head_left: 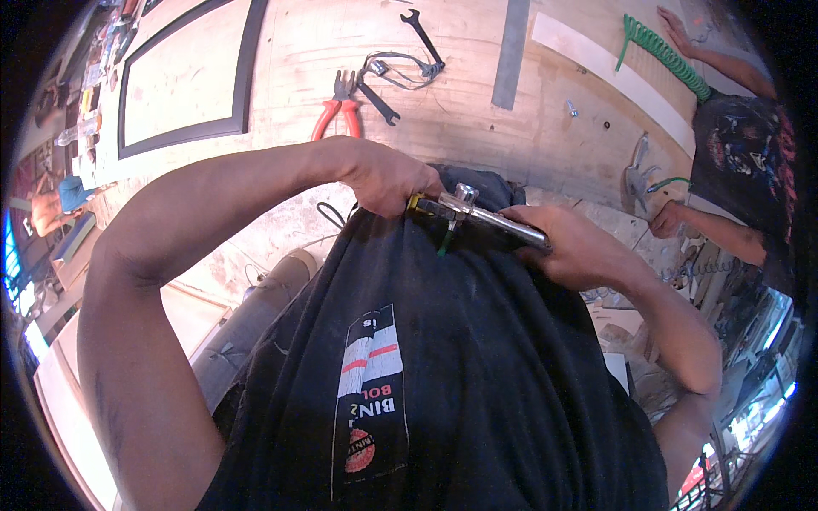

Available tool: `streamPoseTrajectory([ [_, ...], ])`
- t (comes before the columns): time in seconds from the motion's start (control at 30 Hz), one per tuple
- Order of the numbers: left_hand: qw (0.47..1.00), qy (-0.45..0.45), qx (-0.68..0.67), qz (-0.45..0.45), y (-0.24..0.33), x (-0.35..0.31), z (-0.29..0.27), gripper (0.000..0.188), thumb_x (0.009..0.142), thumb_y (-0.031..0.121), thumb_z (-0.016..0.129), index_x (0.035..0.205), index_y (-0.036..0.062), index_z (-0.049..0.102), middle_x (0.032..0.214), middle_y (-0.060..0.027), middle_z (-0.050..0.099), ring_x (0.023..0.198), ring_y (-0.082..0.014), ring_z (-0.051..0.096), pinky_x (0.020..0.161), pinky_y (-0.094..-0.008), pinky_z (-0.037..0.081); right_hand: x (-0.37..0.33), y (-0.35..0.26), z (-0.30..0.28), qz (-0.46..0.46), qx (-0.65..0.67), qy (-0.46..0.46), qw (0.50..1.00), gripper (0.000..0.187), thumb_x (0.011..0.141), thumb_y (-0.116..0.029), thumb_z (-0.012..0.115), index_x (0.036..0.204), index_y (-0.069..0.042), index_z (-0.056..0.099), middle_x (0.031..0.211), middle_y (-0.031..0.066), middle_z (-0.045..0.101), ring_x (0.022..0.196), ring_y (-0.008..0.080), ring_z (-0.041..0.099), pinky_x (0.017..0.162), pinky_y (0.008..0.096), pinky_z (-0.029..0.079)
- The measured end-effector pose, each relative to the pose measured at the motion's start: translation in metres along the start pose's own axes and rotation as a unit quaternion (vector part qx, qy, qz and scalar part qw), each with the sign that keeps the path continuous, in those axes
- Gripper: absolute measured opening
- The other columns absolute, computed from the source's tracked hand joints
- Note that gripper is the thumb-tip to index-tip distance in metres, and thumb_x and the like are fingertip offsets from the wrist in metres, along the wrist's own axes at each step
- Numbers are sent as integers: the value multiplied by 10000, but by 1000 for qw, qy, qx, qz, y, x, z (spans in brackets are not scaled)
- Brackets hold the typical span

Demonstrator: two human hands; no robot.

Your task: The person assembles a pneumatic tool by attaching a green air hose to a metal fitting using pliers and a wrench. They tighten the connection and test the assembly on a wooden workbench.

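Note:
In front of my black shirt, both hands are at a chrome metal tool (503, 225) with a rounded bar, a round knob on top and a yellow and black end. Its exact kind does not show. My left hand (390, 177) is closed at the yellow end, its fingertips partly hidden. My right hand (575, 243) wraps round the other end of the bar. A short green piece (445, 240) hangs beneath the tool. Just beyond my left hand, red-handled pliers (339, 109) lie on the wooden table (315, 34).
Open-ended wrenches (421, 37) and a loop of thin wire (407, 78) lie past the pliers. A dark frame (245, 72) is at the far left, a grey strip (511, 55) farther right. At the right, a co-worker's hand (667, 220) is near a spray gun (636, 180); a coiled green hose (669, 55) lies beyond.

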State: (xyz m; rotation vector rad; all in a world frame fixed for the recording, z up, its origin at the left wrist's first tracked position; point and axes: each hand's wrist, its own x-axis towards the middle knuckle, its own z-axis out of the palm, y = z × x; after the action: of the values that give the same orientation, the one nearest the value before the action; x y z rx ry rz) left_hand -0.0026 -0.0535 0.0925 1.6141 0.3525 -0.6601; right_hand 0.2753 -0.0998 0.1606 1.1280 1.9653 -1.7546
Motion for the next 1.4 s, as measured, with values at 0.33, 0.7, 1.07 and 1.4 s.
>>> streamPoseTrajectory([
  [0.33,999,29,-16,-43,16,-9,0,571,730,-69,568,1296,-2,603,1114,-221,697,1118,-351,661,998,-441,509,-7,-27,-12,55,-66,-33,996,288,923,-120,666,1177,16,657,1084,264,708,1073,415,684,931,504,522],
  [0.7,998,47,20,-37,8,-2,-6,499,720,-75,523,1208,-11,605,911,-209,689,923,-366,670,820,-443,505,-7,-4,-23,20,-11,-60,998,442,986,-288,625,1331,-16,577,1160,274,676,1135,428,647,989,511,484],
  [1.07,997,69,-38,5,-11,-8,-11,556,720,-77,551,1260,10,650,1058,-202,712,1053,-339,672,883,-415,506,30,68,-2,-126,1,5,992,721,983,-472,602,1582,-124,400,1372,280,583,1270,422,576,1054,497,450],
  [1.4,992,106,-29,57,-32,-4,0,523,682,-87,549,1191,-15,648,1032,-185,700,1023,-315,652,869,-421,501,70,65,-7,-214,2,3,977,704,884,-377,728,1496,-101,516,1282,218,667,1161,412,641,1012,489,484],
])
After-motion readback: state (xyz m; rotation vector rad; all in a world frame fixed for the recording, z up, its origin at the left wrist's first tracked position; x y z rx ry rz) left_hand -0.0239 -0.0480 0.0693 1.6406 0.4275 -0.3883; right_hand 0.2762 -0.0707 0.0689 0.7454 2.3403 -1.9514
